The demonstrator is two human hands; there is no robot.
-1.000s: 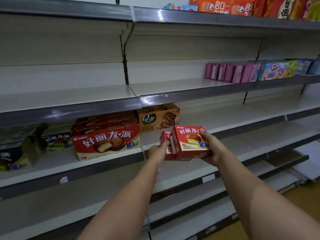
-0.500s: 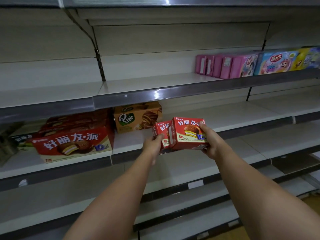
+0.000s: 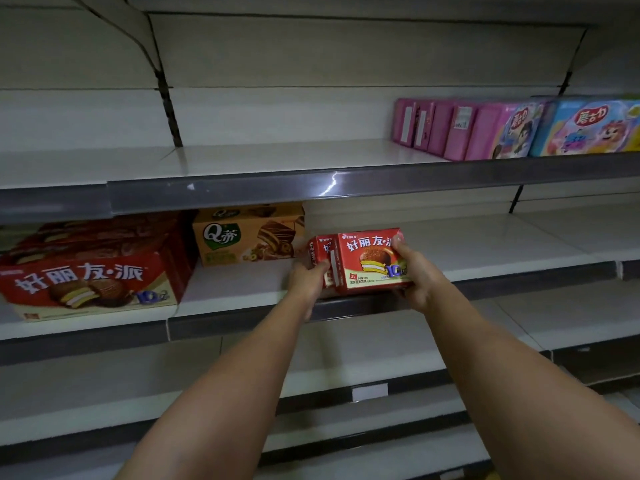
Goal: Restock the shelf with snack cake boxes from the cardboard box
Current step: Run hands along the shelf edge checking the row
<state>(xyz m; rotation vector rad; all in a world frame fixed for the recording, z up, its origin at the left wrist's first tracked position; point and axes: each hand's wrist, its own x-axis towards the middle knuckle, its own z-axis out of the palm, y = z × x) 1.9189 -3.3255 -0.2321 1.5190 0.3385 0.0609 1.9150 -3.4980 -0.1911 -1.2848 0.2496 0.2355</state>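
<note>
Two small red snack cake boxes [image 3: 367, 259] stand side by side at the front edge of the middle shelf [image 3: 485, 251]. My left hand [image 3: 308, 278] grips the left box's end. My right hand [image 3: 414, 271] grips the right end of the front box, thumb over its top corner. The boxes sit just right of an orange Q-brand box [image 3: 247, 237]. Whether the boxes rest on the shelf or hang just above it, I cannot tell. The cardboard box is out of view.
A large red snack cake carton [image 3: 93, 275] fills the shelf's left part. Pink boxes [image 3: 453, 129] and a blue box [image 3: 585, 128] stand on the upper shelf at the right. White shelf surface stretches right of my hands; lower shelves [image 3: 346, 362] lie beneath my arms.
Both hands carried the two red boxes forward to the middle shelf's front edge. The view moved closer and dropped, so the top shelf left the frame.
</note>
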